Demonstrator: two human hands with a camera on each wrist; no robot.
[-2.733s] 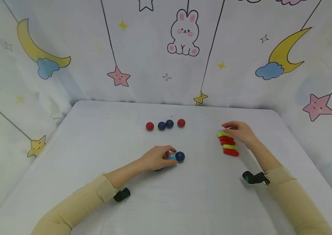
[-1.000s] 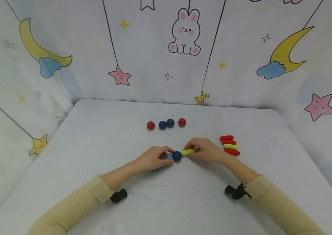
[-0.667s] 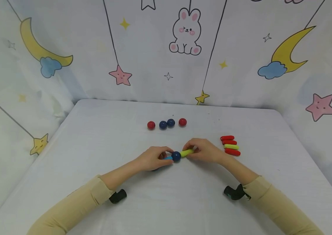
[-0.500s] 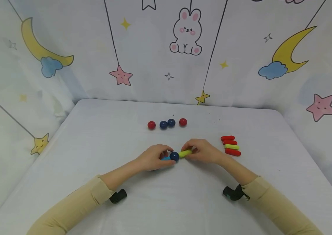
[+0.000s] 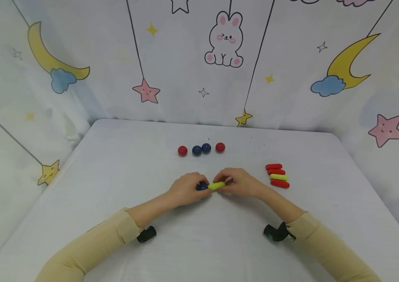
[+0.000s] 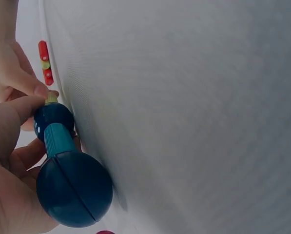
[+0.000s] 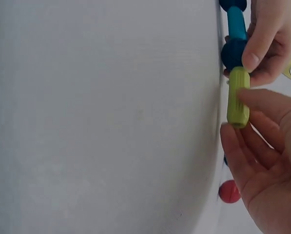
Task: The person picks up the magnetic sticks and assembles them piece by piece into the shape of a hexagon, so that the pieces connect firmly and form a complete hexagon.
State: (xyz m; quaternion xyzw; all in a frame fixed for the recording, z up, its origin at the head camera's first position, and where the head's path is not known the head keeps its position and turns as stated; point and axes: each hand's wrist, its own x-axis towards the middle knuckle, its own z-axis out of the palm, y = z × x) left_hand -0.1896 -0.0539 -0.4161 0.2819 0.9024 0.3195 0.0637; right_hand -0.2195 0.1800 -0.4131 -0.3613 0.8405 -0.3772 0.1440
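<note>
Yellow-green rod [image 7: 238, 109] meets the dark blue ball [image 5: 202, 187] near the middle of the surface [image 5: 234, 239]: your right hand [image 5: 240, 183] pinches the rod, your left hand [image 5: 185, 190] grips the ball. Slightly farther, to your right, lie four more rods [image 5: 276, 172]; beyond, four balls [image 5: 206, 148] form a row.

Navy ball [image 7: 233, 54], lime rod [image 7: 237, 112], turquoise rod [image 6: 59, 140], white backdrop [image 5: 178, 51] (star-patterned)

A lime rod [image 7: 236, 107] (ribbed) touches a navy ball [image 7: 232, 54].
</note>
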